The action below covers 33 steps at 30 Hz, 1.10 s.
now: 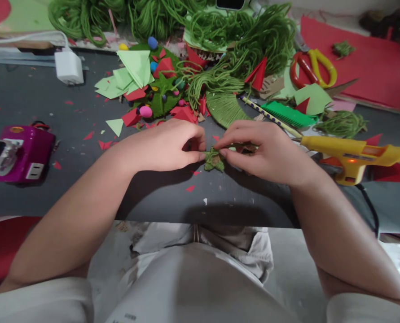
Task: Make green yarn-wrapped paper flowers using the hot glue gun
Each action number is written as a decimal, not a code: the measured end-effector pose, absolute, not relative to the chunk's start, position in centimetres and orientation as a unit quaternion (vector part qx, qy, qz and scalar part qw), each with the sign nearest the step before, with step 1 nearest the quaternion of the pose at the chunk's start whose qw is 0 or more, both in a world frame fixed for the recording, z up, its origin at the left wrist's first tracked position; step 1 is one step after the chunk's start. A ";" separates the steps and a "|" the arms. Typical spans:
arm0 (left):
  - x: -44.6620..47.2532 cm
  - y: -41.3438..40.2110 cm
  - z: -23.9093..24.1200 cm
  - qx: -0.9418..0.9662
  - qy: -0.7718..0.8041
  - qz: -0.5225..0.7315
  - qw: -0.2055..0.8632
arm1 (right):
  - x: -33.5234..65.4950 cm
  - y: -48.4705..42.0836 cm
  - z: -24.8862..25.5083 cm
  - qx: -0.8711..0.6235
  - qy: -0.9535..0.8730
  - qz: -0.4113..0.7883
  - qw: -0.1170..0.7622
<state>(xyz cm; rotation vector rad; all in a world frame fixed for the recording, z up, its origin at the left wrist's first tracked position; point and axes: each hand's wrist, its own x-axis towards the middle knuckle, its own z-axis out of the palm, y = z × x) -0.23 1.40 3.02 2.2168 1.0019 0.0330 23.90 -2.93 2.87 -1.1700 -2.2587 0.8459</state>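
Observation:
Between my two hands, low over the table's front half, is a small green yarn-wrapped star shape [214, 160] with a patch of brown cardboard showing. My left hand [182, 143] pinches its left edge between thumb and fingers. From the other side, my right hand [258, 150] presses thumb and fingertips together at its upper right edge. Part of the star lies hidden behind the right fingers. Just beyond the hands rests a curved cardboard piece wound with green yarn [227, 107].
A yellow glue gun [351, 154] with a lit orange light lies right of my right hand. Behind it are scissors [312, 69], a green comb [289, 114] and a pencil [270, 115]. Yarn bundles [240, 36] line the back. A purple box [26, 152] and white charger [68, 66] stand left.

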 end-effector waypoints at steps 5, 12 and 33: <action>0.1 1.2 2.9 0.836 0.395 0.037 0.380 | 23.9 -3.1 3.0 -0.433 -0.816 0.307 0.229; 0.2 1.1 2.5 0.802 0.396 0.074 0.441 | 23.8 -3.2 2.8 -0.438 -0.812 0.303 0.238; 1.0 1.1 2.3 0.795 0.411 0.095 0.436 | 23.8 -3.2 2.8 -0.457 -0.806 0.307 0.217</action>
